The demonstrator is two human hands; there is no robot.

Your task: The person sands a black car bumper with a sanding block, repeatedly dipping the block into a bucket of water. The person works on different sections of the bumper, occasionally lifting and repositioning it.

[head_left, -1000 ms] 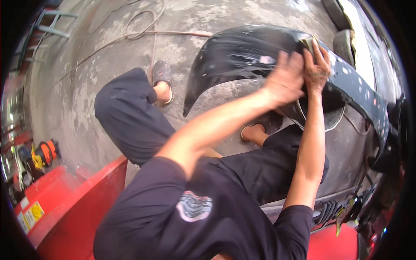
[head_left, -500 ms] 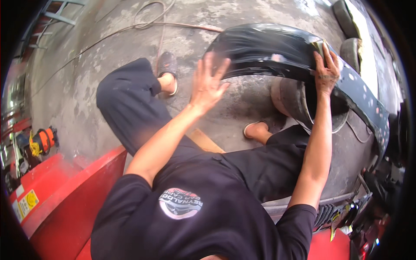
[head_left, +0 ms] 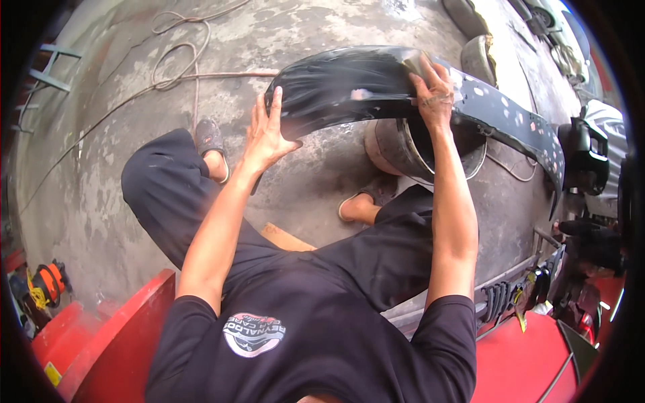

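Note:
A long, curved black panel (head_left: 336, 74), with pale filler spots along its narrow right part (head_left: 510, 114), lies across a worn metal drum or rim (head_left: 390, 149) in front of my knees. My left hand (head_left: 267, 131) grips the panel's left end, fingers on its surface and thumb at the lower edge. My right hand (head_left: 437, 94) is closed on a small tan pad (head_left: 415, 63) against the upper side of the panel, to the right of its glossy middle.
A looping hose (head_left: 171, 54) crosses the stained floor (head_left: 107, 148). Round tires or drums (head_left: 478, 59) stand behind the panel. Red bodywork (head_left: 127, 336) flanks me, a metal stand (head_left: 50, 74) is far left, an orange tool (head_left: 50, 282) lower left, and dark parts (head_left: 584, 148) at right.
My left hand moved off the panel's middle, through the air leftward, and now holds its left end. My right hand stays on the pad. The view has shifted, showing more on the right.

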